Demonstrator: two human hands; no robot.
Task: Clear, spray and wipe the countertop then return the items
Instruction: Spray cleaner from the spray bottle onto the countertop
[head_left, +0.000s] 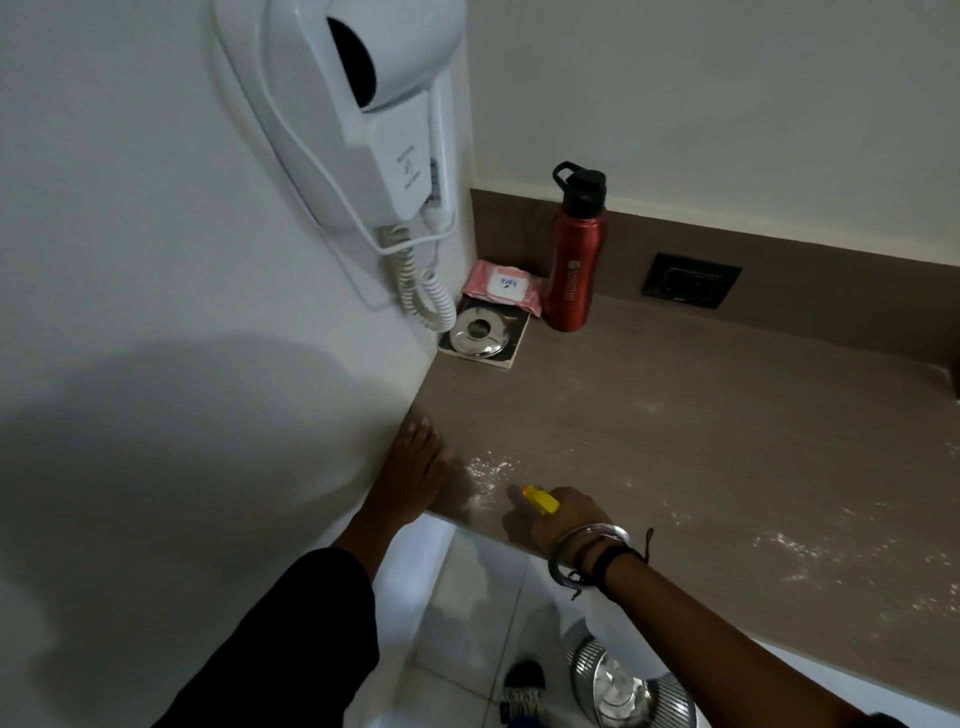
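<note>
The brown countertop (675, 415) runs from the left wall to the right edge, and spray droplets (488, 467) glisten along its front. My right hand (561, 517) is closed on a spray bottle whose yellow nozzle (540, 500) points left over the front edge; the bottle's body is hidden under the hand. My left hand (415, 467) rests flat against the wall at the counter's front left corner, fingers apart, holding nothing. In the back left corner stand a red bottle (574, 270), a pink wipes pack (504, 286) and a chrome ring on a dark square (480, 332).
A white wall-mounted hair dryer (363, 93) with a coiled cord (421, 296) hangs over the corner. A black socket (691, 280) sits in the backsplash. Below the counter, a metal bin (628, 686) and a shoe (522, 686) are on the tiled floor.
</note>
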